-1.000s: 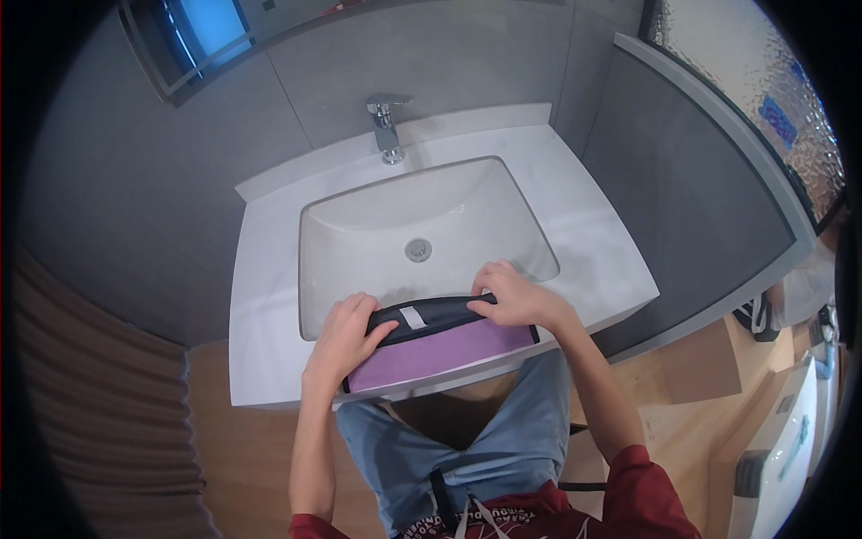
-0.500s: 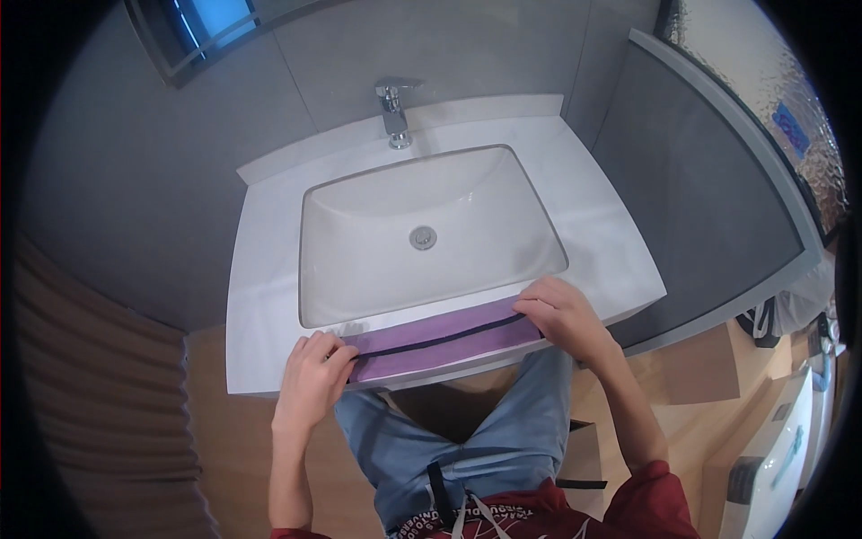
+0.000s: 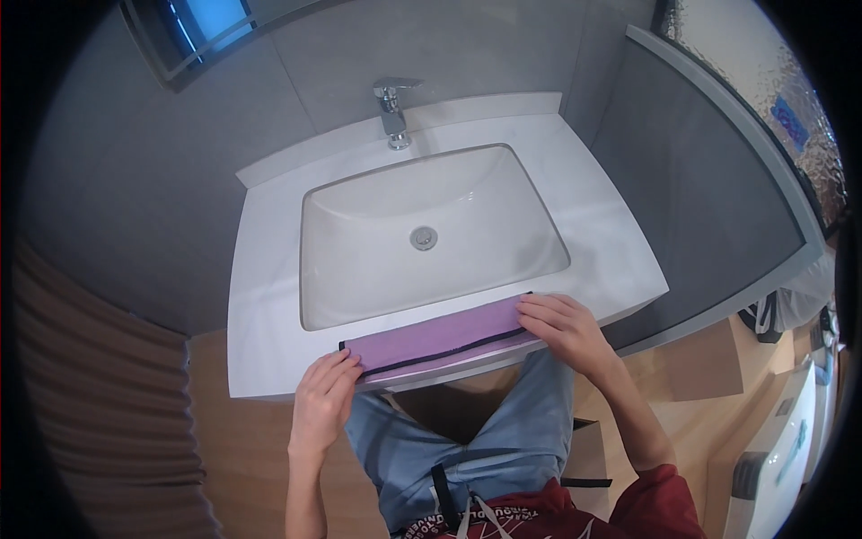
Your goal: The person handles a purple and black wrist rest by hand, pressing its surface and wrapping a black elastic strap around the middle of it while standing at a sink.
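Note:
A folded purple cloth [image 3: 440, 335] with black edging lies lengthwise along the front rim of the white sink counter [image 3: 265, 310]. One black edge runs along its near side, and short black trim shows at both far corners. At the cloth's left end, my left hand [image 3: 325, 391] has its fingertips closed on the near corner. My right hand [image 3: 567, 332] grips the right end, its fingers side by side over the top. Both thumbs are mostly hidden.
Beyond the cloth is a white rectangular basin [image 3: 386, 283] with a round drain [image 3: 423, 238]. A chrome faucet [image 3: 392, 112] stands behind it. A grey framed panel [image 3: 709, 189] rises on the right; a brown curtain [image 3: 108, 395] hangs at left. A cardboard box [image 3: 709, 364] sits on the floor.
The black edge has come down from the cloth's middle toward its near side, uncovering more purple above. My left hand has moved slightly right and nearer; my right hand's fingers have straightened.

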`<state>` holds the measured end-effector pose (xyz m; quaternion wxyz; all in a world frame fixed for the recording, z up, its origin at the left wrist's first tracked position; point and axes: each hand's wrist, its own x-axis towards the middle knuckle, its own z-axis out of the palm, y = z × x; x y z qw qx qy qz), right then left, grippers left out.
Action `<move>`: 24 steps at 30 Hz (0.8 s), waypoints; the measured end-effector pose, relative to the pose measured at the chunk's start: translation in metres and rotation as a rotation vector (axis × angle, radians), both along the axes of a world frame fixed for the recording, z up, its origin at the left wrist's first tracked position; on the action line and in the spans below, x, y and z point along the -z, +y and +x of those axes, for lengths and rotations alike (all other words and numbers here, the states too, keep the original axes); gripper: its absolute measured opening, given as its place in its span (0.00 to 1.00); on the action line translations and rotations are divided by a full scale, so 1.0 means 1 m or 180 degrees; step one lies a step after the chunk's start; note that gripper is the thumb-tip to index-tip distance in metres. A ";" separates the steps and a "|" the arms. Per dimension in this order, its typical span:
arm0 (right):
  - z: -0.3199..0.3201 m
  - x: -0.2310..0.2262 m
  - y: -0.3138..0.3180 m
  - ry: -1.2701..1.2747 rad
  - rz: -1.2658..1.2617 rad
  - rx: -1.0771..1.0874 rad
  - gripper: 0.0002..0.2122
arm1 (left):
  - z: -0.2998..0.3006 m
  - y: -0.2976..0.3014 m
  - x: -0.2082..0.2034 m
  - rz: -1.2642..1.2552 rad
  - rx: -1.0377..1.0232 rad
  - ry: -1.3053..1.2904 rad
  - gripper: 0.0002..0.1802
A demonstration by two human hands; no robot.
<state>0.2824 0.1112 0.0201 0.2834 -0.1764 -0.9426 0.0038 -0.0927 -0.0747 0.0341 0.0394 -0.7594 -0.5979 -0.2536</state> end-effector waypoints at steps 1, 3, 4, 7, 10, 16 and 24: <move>-0.001 -0.001 -0.001 -0.0079 -0.0080 0.0058 0.14 | 0.000 0.000 0.000 -0.0007 -0.0005 -0.0008 0.13; -0.001 -0.004 -0.002 -0.0166 -0.0166 0.0106 0.14 | -0.003 0.001 0.000 -0.0055 -0.0023 -0.0058 0.10; 0.001 -0.007 -0.001 -0.0338 -0.0171 0.0121 0.14 | -0.001 0.001 -0.003 -0.0058 -0.0024 -0.0070 0.10; 0.003 -0.016 -0.003 -0.0502 -0.0310 0.0074 0.15 | 0.006 0.001 -0.009 -0.0143 -0.0081 -0.0155 0.07; 0.008 -0.017 -0.008 -0.0468 -0.0465 0.0030 0.18 | 0.018 0.008 -0.009 -0.0188 -0.0229 -0.0048 0.07; 0.001 -0.022 -0.030 -0.0406 -0.0167 0.0274 0.23 | 0.091 0.045 -0.010 -0.0221 0.0026 -0.0348 0.34; -0.073 0.010 -0.055 -0.0155 -0.0685 0.1008 0.34 | 0.116 0.063 0.025 -0.0435 -0.0085 -0.0140 0.45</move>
